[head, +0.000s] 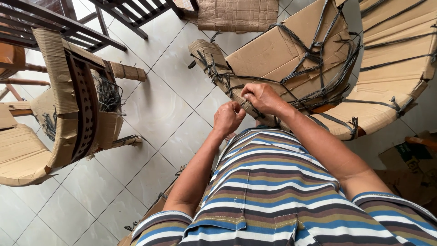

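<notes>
— What are the hands doing over there?

— Both work on the dark cord (255, 111) that ties the cardboard (291, 59) around the chair (364, 118) in front of the person. The right hand (261, 98) presses its fingers together on the cord, on the wrapped edge directly under it. The left hand (227, 117) is closed like a loose fist just beside it, a little nearer to the body; it seems to pinch the same cord, but its fingertips are hidden, so I cannot tell for sure.

— How would you do this well?

— I think it is best to keep one grip firm close to the knot and let the other pull only a short piece, so the cord does not cut the cardboard. Pull along the edge, not away from it.

— And how many things do you count?

— Two hands, one person. One wrapped chair under the hands, and a second wrapped chair (68, 114) far off to the left of the left grip, on the tiled floor (154, 109). The cords are many and crossing, I cannot count them. One flat cardboard sheet (236, 13) lies beyond the hands.
</notes>
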